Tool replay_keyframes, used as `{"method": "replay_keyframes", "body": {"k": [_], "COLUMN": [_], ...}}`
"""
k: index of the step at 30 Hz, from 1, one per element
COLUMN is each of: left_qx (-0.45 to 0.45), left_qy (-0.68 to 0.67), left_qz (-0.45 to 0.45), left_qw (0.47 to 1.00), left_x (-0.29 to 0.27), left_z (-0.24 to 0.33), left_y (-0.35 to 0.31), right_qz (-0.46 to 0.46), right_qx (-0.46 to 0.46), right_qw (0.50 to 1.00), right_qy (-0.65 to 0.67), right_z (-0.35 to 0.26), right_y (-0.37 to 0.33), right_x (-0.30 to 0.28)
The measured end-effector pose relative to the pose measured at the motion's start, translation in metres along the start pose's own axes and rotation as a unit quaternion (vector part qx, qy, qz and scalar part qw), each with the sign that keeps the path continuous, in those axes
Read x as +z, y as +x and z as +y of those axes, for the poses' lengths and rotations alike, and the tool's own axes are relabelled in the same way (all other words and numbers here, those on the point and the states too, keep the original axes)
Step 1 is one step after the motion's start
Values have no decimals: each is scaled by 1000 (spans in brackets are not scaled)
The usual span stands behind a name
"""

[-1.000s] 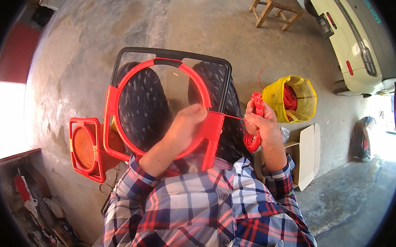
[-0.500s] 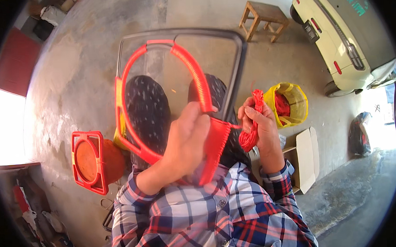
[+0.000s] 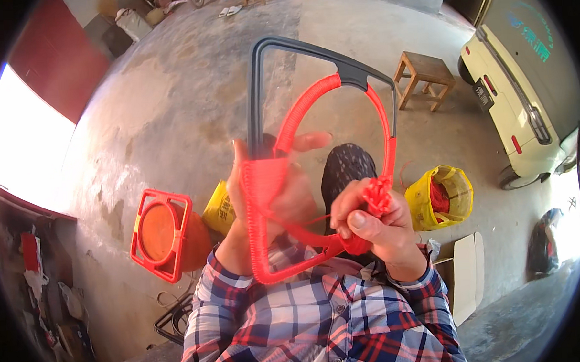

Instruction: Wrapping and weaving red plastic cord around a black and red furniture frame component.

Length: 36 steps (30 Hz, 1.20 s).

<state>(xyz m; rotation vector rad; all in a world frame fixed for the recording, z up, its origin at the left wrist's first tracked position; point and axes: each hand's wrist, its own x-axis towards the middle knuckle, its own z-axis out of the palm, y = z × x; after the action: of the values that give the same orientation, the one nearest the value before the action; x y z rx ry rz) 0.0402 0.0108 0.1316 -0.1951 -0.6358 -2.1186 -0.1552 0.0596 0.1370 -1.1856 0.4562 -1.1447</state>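
Concrete floor, frame lengthwise, black end forward

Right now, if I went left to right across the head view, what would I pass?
Red square frame with round opening, large red-and-black frame, yellow open-topped container holding red cord, dark plastic bag.

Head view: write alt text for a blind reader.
A person in a plaid shirt holds a black frame partly wrapped in red cord, left hand blurred at its wrapped panel, right hand gripping a red cord bundle. On the floor around: a yellow container, a wooden stool, a parked vehicle.
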Motion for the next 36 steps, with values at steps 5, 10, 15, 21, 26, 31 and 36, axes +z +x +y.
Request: {"method": "replay_keyframes", "body": {"k": [5, 10, 15, 21, 26, 31, 36], "left_qx": [30, 43, 19, 57, 50, 40, 44], "left_qy": [28, 100, 225, 194, 268, 226, 213], "left_qz": [16, 105, 200, 201, 197, 146, 178], "left_qw": [999, 989, 954, 958, 942, 962, 960], "left_x": [-7, -1, 13, 21, 21, 16, 18], "left_z": [-4, -5, -7, -14, -14, -18, -23], "left_y": [-21, -33, -42, -48, -45, -46, -44], "right_qz": [26, 37, 35, 7, -24, -31, -37], "right_qx": [5, 23, -90, -121, -129, -138, -157], "right_qw": [992, 984, 955, 932, 923, 920, 902], "right_qy": [-121, -173, -282, -340, -362, -366, -400], "right_z": [21, 35, 31, 32, 30, 30, 27], "right_y": [16, 26, 40, 48, 50, 52, 51], "right_x": [10, 10, 18, 16, 8, 3, 0]}}
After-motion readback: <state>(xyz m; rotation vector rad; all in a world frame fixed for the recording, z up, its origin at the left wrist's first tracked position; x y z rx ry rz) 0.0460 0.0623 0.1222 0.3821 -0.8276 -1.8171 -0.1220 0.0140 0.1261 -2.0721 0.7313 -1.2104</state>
